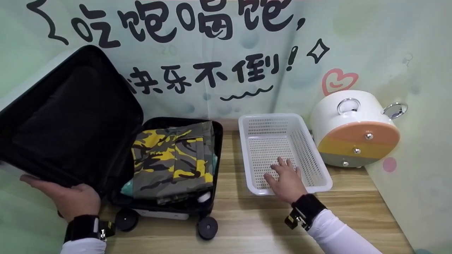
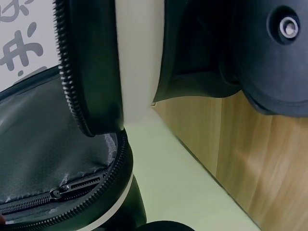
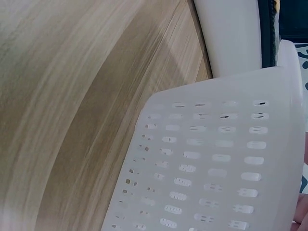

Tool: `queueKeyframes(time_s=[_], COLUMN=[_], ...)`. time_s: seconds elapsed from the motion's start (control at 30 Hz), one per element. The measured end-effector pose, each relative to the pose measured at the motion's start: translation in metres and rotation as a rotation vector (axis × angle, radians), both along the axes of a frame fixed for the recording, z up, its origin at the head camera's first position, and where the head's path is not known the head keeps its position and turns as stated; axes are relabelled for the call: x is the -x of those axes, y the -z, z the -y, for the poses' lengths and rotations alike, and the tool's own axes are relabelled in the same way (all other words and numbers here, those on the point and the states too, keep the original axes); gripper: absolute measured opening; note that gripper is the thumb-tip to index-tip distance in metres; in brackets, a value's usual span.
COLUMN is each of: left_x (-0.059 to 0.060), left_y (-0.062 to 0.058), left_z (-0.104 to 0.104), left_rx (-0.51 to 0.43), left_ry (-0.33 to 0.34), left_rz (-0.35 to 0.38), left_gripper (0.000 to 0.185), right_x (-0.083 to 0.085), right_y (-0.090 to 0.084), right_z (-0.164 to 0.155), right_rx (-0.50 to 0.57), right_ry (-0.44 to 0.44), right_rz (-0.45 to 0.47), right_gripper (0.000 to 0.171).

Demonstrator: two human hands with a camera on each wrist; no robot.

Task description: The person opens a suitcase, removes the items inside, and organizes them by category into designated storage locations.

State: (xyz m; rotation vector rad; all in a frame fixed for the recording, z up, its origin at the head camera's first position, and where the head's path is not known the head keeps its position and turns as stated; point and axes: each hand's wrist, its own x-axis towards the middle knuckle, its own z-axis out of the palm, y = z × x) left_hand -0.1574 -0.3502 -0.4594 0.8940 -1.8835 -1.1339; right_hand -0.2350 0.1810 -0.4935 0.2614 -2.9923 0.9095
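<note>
**Your left hand [image 1: 76, 201] at the lid [image 1: 77, 116], your right hand [image 1: 286, 181] over the basket [image 1: 259, 151]**

Take the suitcase base [image 1: 219, 141] as your landmark: it lies open on the wooden table [image 1: 247, 225], with its lid raised and leaning out to the left. Your left hand, to the left of the base and near its front corner, supports the lid along its lower edge. Most of those fingers are hidden by the lid, so you cannot tell whether they are curled round it or lie flat against it.

Inside the base you have a folded camouflage garment [image 1: 166, 151] in grey, black and yellow, its upper side facing you. A bit of teal material [image 1: 128, 189] shows from under it. Two black wheels [image 1: 207, 228] stick out from the near side of the base, and from your left wrist you see zip teeth [image 2: 72, 96] running along the case's edge.

To the right of the base, just beside it, stands the white perforated basket. Your right hand is over its near part, fingers spread and holding nothing; you cannot tell whether they touch its floor.

Farther right of the base, past the basket, sits a rounded white box [image 1: 348, 113] with orange, yellow and grey bands, knobs and metal ring handles.
</note>
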Motion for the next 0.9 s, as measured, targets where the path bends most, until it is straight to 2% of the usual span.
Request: queueKeyframes(time_s=[0.1,0.27,0.43,0.57,0.63,0.73,0.8,0.87,0.9], left_x=[-0.002,-0.003,-0.005,-0.006,-0.005,-0.003,0.000,0.004,0.007], left_y=[-0.002,0.003,0.010,0.011,0.011,0.008,0.004,-0.002,-0.006], left_z=[-0.004,-0.008,-0.020,-0.034,-0.040,-0.050,-0.056,-0.063,-0.066], left_rx=[0.004,0.083,0.255,0.394,0.432,0.461,0.441,0.377,0.338], left_ry=[0.001,0.018,0.023,0.032,0.049,0.116,0.196,0.304,0.365], left_rz=[-0.011,-0.056,-0.128,-0.179,-0.187,-0.199,-0.156,-0.056,0.023], left_gripper=[0.094,0.094,0.097,0.095,0.093,0.092,0.089,0.087,0.086], right_x=[0.000,-0.002,-0.005,-0.008,-0.009,-0.010,-0.010,-0.011,-0.011], right_y=[0.000,-0.003,-0.009,-0.018,-0.022,-0.029,-0.034,-0.039,-0.041], right_z=[0.001,0.005,0.014,0.028,0.038,0.054,0.066,0.079,0.085], right_rx=[0.000,0.005,0.028,0.068,0.099,0.155,0.199,0.238,0.258], right_ry=[0.000,-0.004,-0.029,-0.075,-0.103,-0.139,-0.161,-0.182,-0.195], right_rz=[0.001,0.004,-0.013,-0.057,-0.075,-0.073,-0.041,0.017,0.048], right_gripper=[0.052,0.051,0.051,0.050,0.049,0.047,0.048,0.050,0.052])
